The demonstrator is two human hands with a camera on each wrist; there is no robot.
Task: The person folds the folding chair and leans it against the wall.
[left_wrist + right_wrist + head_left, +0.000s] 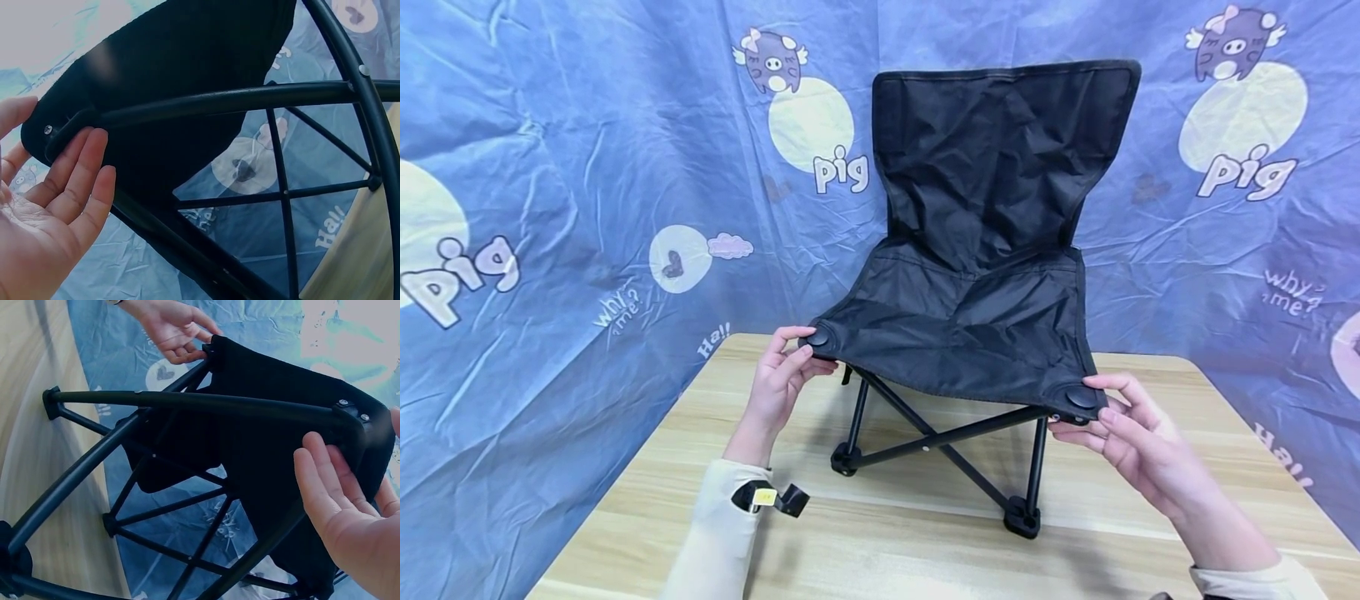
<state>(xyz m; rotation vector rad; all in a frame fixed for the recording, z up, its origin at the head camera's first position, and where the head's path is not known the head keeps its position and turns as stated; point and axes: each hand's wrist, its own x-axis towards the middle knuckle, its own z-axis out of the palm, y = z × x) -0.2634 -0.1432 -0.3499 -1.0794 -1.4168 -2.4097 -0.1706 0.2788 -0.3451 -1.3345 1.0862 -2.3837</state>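
Note:
A black folding chair (977, 308) stands unfolded on the table, its backrest up and its fabric seat spread. My left hand (782, 375) grips the seat's front left corner, with thumb and index finger at the round cap and the other fingers beneath. At the front right corner my right hand (1138, 437) grips the fabric the same way. Seen from below in the left wrist view, fingers (78, 169) lie under the corner by the tube end. The right wrist view shows the crossed black leg tubes (187, 400) and the right fingers (325, 469) under the seat.
The light wooden table (700, 467) carries the chair's black plastic feet (1021, 517). Blue printed cloth (587, 167) hangs behind and along both sides. A black strap with a yellow tag (765, 497) sits on the left wrist.

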